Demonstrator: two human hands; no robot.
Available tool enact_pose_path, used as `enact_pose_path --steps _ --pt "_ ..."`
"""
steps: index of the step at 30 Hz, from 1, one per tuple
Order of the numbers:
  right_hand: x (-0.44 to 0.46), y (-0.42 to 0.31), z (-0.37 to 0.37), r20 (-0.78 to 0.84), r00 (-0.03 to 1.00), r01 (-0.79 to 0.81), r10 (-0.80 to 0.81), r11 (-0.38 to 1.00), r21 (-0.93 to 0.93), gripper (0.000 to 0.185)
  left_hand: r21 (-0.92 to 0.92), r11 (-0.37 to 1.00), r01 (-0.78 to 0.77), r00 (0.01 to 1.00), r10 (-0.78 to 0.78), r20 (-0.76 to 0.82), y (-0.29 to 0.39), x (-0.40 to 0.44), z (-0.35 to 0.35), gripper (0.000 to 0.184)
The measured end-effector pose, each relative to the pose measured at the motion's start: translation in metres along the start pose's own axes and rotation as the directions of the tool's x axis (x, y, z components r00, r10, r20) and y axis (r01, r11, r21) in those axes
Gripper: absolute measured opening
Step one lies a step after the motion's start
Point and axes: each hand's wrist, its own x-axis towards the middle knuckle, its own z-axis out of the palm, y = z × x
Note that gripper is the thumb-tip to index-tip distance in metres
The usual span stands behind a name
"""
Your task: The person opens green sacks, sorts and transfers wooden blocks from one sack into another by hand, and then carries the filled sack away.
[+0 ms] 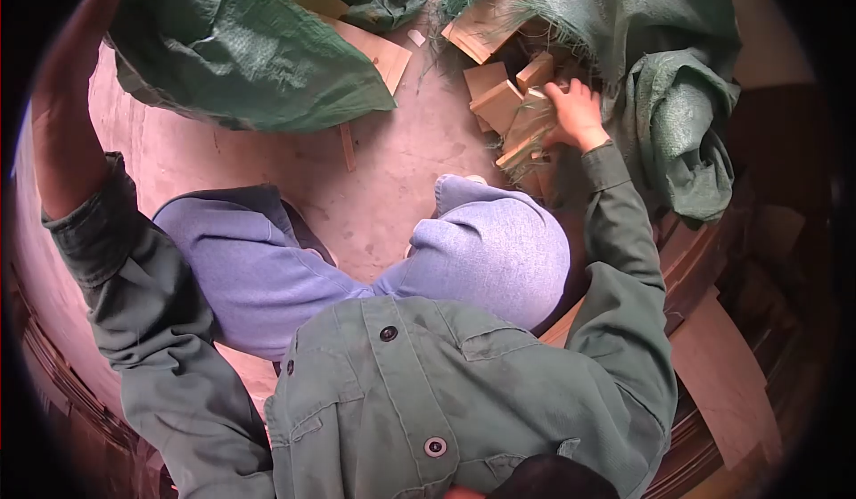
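Note:
My right hand is over a heap of pale wood blocks in the mouth of a green woven sack. Its fingers are spread apart, close to or touching the blocks, and I see none clearly gripped. Frayed green strands hang across the blocks. At the upper left, my left hand is raised along the dark edge of the view, beside another green woven sack. The fingers of that hand are hidden, so whether it holds the sack does not show.
A flat wood board sticks out from behind the left sack. A thin wood strip lies on the concrete floor. A rolled green sack edge hangs at the right. Stacked boards stand at the lower right.

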Motion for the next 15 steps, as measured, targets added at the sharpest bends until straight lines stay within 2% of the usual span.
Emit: enact_pose_path --steps 2,5,8,11,12,14,15 --pt "-0.001 -0.006 -0.003 -0.036 0.995 0.097 -0.094 0.993 0.073 0.080 -0.032 0.999 -0.002 0.999 0.004 0.035 -0.001 -0.005 0.009 0.039" --pt "-0.012 -0.034 -0.014 -0.002 0.983 0.183 -0.183 0.982 0.040 0.070 -0.099 0.995 0.002 0.996 0.006 0.086 -0.009 -0.016 0.020 0.040" --pt "-0.008 -0.062 -0.020 0.098 0.990 0.116 -0.105 0.987 -0.114 0.070 -0.155 0.988 0.023 0.989 0.000 0.149 -0.014 -0.030 0.033 0.040" --pt "0.008 -0.067 -0.015 0.175 0.976 0.157 -0.132 0.978 -0.138 0.066 -0.184 0.982 0.042 0.977 -0.002 0.213 -0.006 -0.041 0.037 0.041" --pt "0.008 -0.063 -0.013 0.123 0.969 0.235 -0.213 0.949 -0.211 0.055 -0.179 0.983 0.042 0.972 0.001 0.235 0.003 -0.043 0.038 0.041" --pt "0.024 -0.060 0.009 0.064 0.962 0.274 -0.266 0.930 -0.245 0.042 -0.158 0.987 0.007 0.967 0.033 0.251 0.021 -0.053 0.039 0.042" --pt "0.024 -0.055 0.005 0.091 0.955 0.293 -0.282 0.943 -0.157 0.037 -0.142 0.990 0.000 0.965 0.037 0.261 0.024 -0.060 0.040 0.043"
